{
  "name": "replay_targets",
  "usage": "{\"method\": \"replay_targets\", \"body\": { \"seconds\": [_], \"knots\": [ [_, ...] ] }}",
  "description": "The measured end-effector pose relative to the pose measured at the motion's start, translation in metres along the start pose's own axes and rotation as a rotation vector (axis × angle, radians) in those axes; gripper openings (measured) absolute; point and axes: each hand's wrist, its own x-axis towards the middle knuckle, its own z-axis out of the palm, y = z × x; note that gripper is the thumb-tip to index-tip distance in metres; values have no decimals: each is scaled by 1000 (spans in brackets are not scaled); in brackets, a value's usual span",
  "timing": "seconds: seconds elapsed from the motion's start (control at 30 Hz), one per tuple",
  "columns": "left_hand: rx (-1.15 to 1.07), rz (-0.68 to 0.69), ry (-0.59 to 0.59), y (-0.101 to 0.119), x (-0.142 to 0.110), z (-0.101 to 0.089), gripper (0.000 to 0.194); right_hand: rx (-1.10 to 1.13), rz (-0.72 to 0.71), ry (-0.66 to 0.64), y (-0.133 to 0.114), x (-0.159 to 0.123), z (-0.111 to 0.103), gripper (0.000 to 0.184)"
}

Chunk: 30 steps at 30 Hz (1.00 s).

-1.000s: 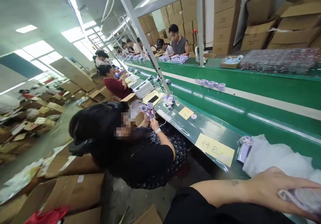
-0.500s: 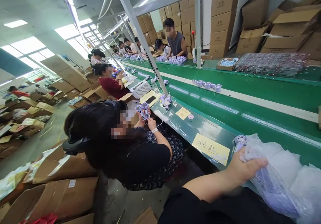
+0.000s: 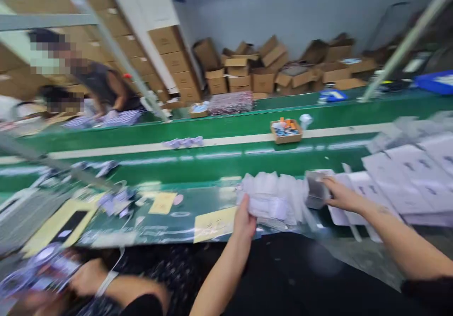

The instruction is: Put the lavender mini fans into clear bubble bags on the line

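My left hand is closed at the left edge of a lilac handheld fan in a clear plastic bag. A row of whitish plastic-wrapped pieces lies just behind the bagged fan. To the right, my right hand grips a small carton, whose grey side faces my left hand. Flat white printed cartons lie in an overlapping pile under and beyond my right forearm. Motion blur hides the fine detail of both holds.
A co-worker's hand with fans is at lower left. Yellow paper notes lie on the green bench. A box of small parts and several lilac fans sit on the conveyor. A slanting metal post rises at left.
My view has swung right, from the seated co-worker to the bench before me. My right hand and the carton have come into view. My left hand still holds the bagged fan.
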Motion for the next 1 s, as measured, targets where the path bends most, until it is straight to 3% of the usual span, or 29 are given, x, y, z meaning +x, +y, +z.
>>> {"method": "replay_targets", "body": {
  "seconds": [0.07, 0.2, 0.33, 0.5, 0.67, 0.8, 0.9, 1.0],
  "knots": [
    [61, -26, -25, -1, 4, 21, 34, -24, 18, -45, 9, -18, -9, 64],
    [144, -30, -182, -19, -2, 71, 39, 100, -28, -25, -3, -12, -2, 64],
    [358, 181, -285, -48, 3, 103, 47, 206, -9, 3, -7, -10, 2, 65],
    [941, 576, -194, -59, 10, 108, 35, 277, 88, 37, 2, -19, -2, 55],
    [1167, 732, -192, -67, 5, 116, 25, 341, 108, 40, 7, -20, 11, 51],
    [1355, 732, -394, -99, 8, 120, 35, 331, 9, 124, 31, -12, 39, 59],
    [1426, 864, -529, -123, 18, 117, 45, 304, -55, 253, 61, -6, 64, 73],
    [1660, 987, -623, -134, 23, 111, 56, 367, -101, 297, 91, -6, 88, 83]
  ]
}}
